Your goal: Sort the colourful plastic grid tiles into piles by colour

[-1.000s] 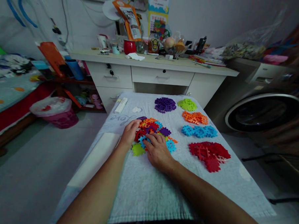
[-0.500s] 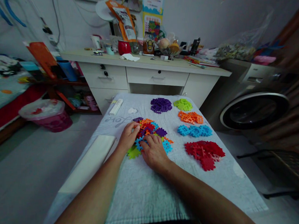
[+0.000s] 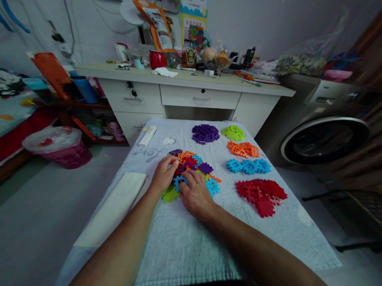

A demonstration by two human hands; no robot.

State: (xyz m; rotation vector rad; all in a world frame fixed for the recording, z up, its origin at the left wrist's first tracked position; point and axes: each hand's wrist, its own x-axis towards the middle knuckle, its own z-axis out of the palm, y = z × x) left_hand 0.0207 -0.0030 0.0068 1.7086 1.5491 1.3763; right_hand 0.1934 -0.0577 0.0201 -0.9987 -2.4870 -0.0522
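Our right fingers (image 3: pixel 193 176) bent over a blue piece (image 3: pixel 177 181); our left fingers (image 3: pixel 168 161) curled at the mixed pile (image 3: pixel 189 162). Whether either gripped anything, we couldn't tell. The pile lay on the cloth-covered tabletop (image 3: pixel 182 244), left of the red heap (image 3: pixel 265 192).

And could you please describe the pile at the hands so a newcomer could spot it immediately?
In front of the white desk stands a cloth-covered table. Near its middle, partly hidden by the left hand and right hand, lies a mixed pile of toothed pieces. Purple, orange, red, blue and green are jumbled together, unlike the nearby colour-sorted piles.
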